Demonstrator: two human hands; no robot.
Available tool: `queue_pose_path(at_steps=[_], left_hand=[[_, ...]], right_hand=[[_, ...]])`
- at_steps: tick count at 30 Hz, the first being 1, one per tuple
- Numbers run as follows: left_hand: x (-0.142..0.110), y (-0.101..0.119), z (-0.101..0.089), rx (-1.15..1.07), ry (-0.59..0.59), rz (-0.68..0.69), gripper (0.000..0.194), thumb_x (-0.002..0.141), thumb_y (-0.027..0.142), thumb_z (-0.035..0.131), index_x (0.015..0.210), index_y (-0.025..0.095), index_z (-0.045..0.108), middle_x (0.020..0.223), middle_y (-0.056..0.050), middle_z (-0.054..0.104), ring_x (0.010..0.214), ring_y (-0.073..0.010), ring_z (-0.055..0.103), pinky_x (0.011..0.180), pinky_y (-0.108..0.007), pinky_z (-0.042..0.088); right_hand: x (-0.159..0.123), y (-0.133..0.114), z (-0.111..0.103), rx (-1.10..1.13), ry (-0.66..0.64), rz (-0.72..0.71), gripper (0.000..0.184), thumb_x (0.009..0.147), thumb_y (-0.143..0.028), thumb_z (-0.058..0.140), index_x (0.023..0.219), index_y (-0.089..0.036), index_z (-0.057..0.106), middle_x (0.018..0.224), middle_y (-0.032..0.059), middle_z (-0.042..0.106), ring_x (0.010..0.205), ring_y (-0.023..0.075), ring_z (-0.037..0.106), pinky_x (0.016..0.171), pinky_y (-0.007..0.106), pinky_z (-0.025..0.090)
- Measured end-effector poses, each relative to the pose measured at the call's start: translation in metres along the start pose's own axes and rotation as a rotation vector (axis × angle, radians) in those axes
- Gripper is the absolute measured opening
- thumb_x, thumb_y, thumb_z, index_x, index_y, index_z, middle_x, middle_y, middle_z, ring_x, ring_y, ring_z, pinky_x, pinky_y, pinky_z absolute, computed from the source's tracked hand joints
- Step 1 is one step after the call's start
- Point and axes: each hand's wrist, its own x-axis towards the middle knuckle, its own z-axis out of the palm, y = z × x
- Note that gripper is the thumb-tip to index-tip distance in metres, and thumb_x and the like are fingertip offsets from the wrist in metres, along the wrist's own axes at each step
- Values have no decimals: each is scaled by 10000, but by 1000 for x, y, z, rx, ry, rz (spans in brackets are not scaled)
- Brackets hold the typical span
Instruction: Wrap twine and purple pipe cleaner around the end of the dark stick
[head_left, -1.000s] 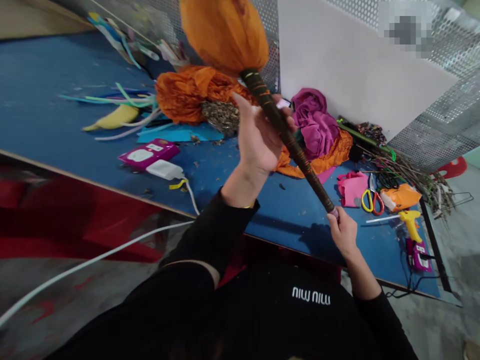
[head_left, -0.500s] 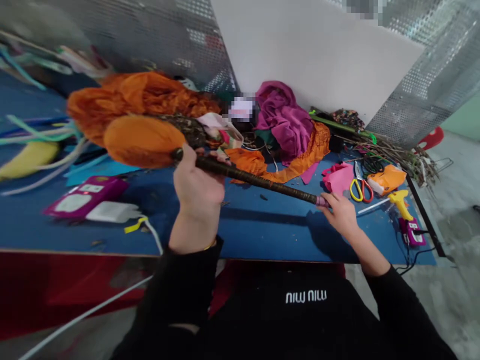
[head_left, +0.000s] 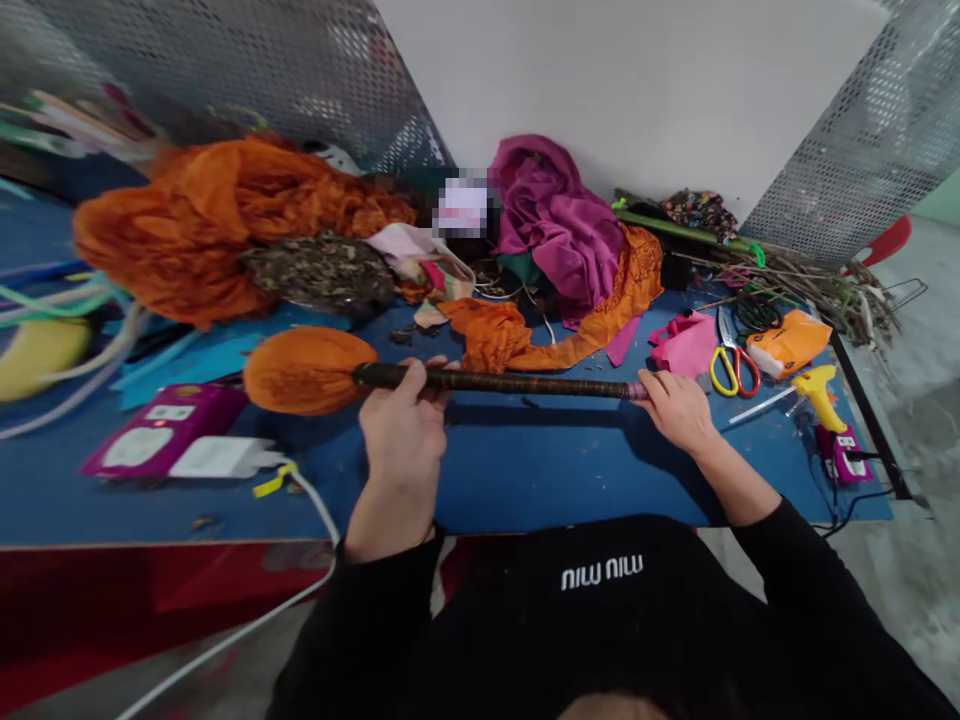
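Note:
A dark wrapped stick (head_left: 525,383) with an orange fabric bulb (head_left: 307,370) at its left end lies level over the blue table (head_left: 540,470). My left hand (head_left: 405,430) is closed round the stick just right of the bulb. At the stick's right tip, which is purple, my right hand (head_left: 675,405) pinches it. Both sleeves are black.
Orange cloth (head_left: 225,220) and purple cloth (head_left: 555,220) are heaped at the back. Yellow-handled scissors (head_left: 727,360), a yellow glue gun (head_left: 819,395), pink felt (head_left: 686,345) and twigs (head_left: 810,285) lie right. A magenta power strip (head_left: 161,440) with a white plug and cable sits left.
The stick swung down from pointing up and away to lying level over the table, bulb now to the left. Both hands kept hold of it. The view shifted right.

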Motion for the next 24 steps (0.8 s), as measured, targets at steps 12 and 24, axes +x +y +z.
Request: queue_pose_path(at_steps=[12,24], left_hand=[[-64,-10,-27,136,-211,89,603,650,363,1024,1191,214,805,1288,-97,792,1120,-234,772,841,-305,656],[-117,-45,62,171,-1000,-169,753,929,915,621,1093,226,876,1213,-110,859,1135,-279,790,1061,-429,593]], right_hand=[[-4,20,13,43,227,66,481,1101,-453,558,1434,-149,727,1261,202,807,1095,306,720,979,441,550],[-9,22,4,68,752,-8,755,1113,-617,360,1698,-153,472,1531,271,648,1443,403,658,1138,563,567]])
